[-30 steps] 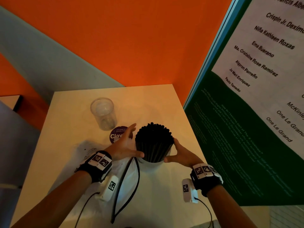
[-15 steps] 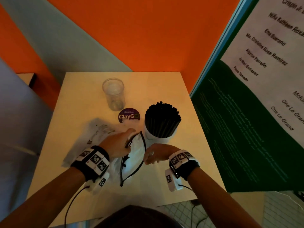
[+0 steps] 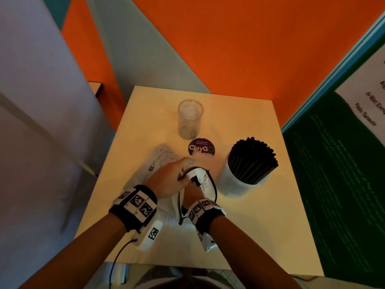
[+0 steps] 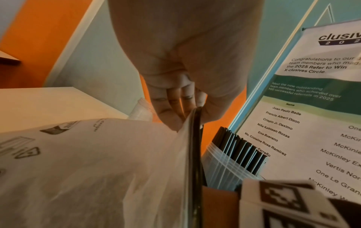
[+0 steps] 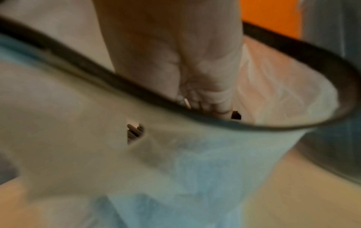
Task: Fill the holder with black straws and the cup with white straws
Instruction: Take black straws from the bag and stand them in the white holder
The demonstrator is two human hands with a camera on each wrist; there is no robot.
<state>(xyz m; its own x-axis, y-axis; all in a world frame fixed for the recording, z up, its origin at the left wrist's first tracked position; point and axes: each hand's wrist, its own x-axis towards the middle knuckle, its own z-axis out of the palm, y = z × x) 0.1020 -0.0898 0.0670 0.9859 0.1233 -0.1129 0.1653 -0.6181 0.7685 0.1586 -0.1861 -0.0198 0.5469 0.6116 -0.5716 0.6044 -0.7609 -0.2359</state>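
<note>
1. Left hand (image 3: 166, 178) pinches the white bag (image 3: 200, 180) by its black-trimmed rim, holding the mouth open; lose that grip and it collapses.
2. Right hand (image 3: 192, 192) is deep inside; its grip is hidden, can't tell. White straws could snag coming out.
3. One clear cup (image 3: 190, 118), empty, far side of the table (image 3: 270, 226).
4. One holder (image 3: 235, 182), packed with black straws (image 3: 253, 161), too many to count; it looks easy to knock over.

A light table (image 3: 260, 215) stands in a corner. A round purple sticker (image 3: 201, 147) with white letters "ClayG" lies flat on it. The wall (image 3: 239, 44) behind is bright orange with a pale grey part (image 3: 145, 59). On the right leans a big green and white poster (image 4: 304, 117) with a list of names. Another small table's corner (image 3: 94, 89) shows far left.
</note>
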